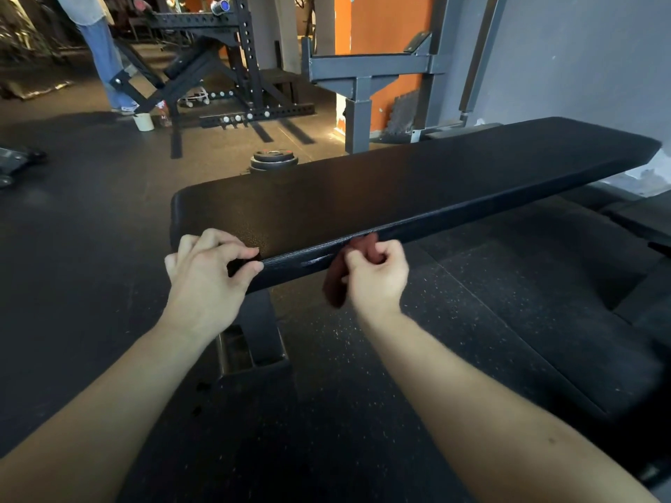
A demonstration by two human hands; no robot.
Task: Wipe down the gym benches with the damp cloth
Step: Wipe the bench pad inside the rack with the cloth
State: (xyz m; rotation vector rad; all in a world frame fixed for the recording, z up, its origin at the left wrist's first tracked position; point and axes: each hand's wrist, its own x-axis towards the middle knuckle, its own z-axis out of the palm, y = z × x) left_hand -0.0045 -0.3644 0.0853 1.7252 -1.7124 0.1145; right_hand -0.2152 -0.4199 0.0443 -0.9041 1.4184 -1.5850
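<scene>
Curled over the near-left corner, the left hand (208, 274) grips the long black padded gym bench (417, 183), fingers on top, thumb on the side edge. Far behind it a small pale cup (144, 121) stands on the dark rubber floor (90, 212); its contents cannot be seen. Along the near side edge comes a wet streak (312, 263), then the right hand (377, 277), fingers closed round a bunched reddish-brown cloth (334, 285) pressed against that edge. From there the bench's long axis runs away rightward, so the right hand is nearer the stretch probably left to wipe.
</scene>
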